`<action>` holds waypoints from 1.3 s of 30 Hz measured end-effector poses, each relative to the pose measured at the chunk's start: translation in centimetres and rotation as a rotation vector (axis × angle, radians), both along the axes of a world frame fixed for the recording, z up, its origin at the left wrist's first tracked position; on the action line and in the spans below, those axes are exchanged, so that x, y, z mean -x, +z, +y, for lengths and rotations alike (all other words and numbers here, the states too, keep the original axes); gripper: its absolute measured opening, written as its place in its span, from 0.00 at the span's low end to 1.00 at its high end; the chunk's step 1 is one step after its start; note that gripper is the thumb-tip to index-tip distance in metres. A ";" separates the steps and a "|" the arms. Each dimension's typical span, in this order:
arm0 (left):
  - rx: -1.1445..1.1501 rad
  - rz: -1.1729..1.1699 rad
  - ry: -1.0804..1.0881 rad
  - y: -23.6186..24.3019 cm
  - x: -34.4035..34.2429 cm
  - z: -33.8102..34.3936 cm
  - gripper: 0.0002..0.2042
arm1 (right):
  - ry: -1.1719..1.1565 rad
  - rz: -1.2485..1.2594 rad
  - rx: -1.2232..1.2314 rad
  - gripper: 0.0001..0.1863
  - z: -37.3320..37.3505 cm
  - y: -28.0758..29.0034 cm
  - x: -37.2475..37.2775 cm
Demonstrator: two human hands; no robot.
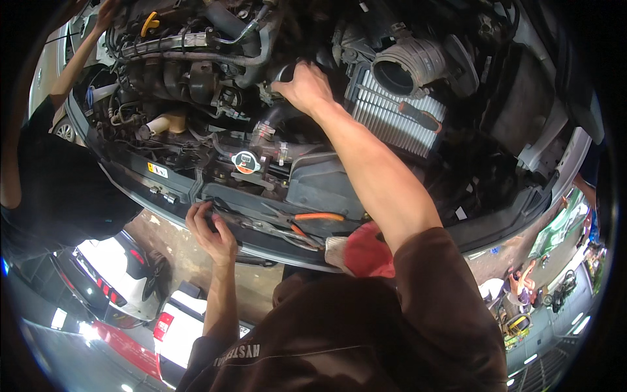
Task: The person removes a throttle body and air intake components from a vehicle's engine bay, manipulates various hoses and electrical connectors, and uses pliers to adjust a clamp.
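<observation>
My right hand (305,88) reaches deep into the engine bay. Its fingers curl down around a dark part beside the engine, and their tips are hidden. Just below it a black radiator hose (275,116) runs down to a metal clamp. Near the front edge of the car, my left hand (212,232) is closed, fingers bent around something small and dark that I cannot make out. Between the hands sits the radiator cap (246,162), silver with an orange and white label. Orange-handled pliers (319,216) lie on the front panel to the right of my left hand.
A pleated air filter (392,112) lies below an open intake duct (405,65), with a dark-handled tool (418,116) on it. A red cloth (369,251) rests at the front edge. At the left a person in dark clothing (59,189) leans over the engine (176,75).
</observation>
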State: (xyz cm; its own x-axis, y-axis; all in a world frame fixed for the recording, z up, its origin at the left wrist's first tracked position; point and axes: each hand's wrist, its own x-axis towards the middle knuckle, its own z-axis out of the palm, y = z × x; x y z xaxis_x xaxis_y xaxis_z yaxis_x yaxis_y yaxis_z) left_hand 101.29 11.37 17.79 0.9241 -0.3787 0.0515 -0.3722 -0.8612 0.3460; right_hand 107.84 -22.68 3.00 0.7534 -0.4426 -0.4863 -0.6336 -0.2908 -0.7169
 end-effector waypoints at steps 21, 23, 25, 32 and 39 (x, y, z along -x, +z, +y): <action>-0.059 -0.015 -0.050 -0.5 0.4 -0.3 0.15 | -0.400 -0.119 -0.172 0.45 1.3 -0.5 -0.9; -0.056 -0.004 -0.058 -0.6 0.4 -0.4 0.16 | -0.430 -0.120 -0.214 0.45 1.1 -0.4 -0.7; -0.048 -0.008 -0.065 -0.7 0.2 0.1 0.16 | -0.428 -0.120 -0.217 0.46 1.0 0.0 -0.7; -0.087 -0.020 -0.046 -0.8 0.5 -0.2 0.19 | -0.402 -0.153 -0.224 0.48 1.5 -0.4 -0.6; -0.119 -0.004 -0.039 -0.2 0.3 -0.7 0.15 | -0.452 -0.184 -0.288 0.45 1.6 -0.6 -0.2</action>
State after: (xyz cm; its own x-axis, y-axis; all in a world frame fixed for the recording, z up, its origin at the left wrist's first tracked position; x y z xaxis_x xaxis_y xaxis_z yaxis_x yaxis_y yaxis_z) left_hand 101.02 10.70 17.56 0.9084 -0.4181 0.0081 -0.4076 -0.8809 0.2406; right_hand 108.05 -21.12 2.36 0.6031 -0.6101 -0.5138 -0.5070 0.2041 -0.8374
